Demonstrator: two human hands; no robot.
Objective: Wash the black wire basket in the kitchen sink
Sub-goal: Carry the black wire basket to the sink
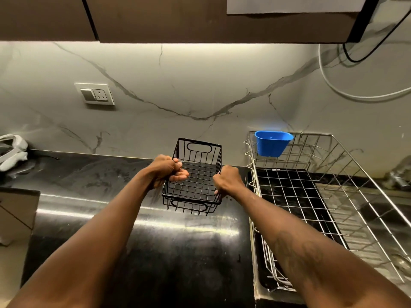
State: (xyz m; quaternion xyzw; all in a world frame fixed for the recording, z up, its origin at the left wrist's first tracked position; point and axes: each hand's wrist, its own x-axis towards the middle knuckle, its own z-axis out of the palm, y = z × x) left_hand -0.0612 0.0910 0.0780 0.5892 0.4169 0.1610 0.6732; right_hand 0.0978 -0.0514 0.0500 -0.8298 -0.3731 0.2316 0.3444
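Note:
The black wire basket [195,181] is a small rectangular one with oval handle cut-outs at both ends. It is held upright above the dark counter [111,196], near the marble back wall. My left hand [165,170] grips its left rim, fingers curled over the wire. My right hand [228,182] grips the right rim in the same way. The basket looks empty. The sink [378,210] lies to the right, partly under a steel rack.
A steel wire dish rack [333,196] stands right of the basket with a blue plastic cup holder [272,143] hung on its back rim. A tap [398,177] shows at the far right. White cloth [12,150] lies at the far left, a socket [95,94] on the wall.

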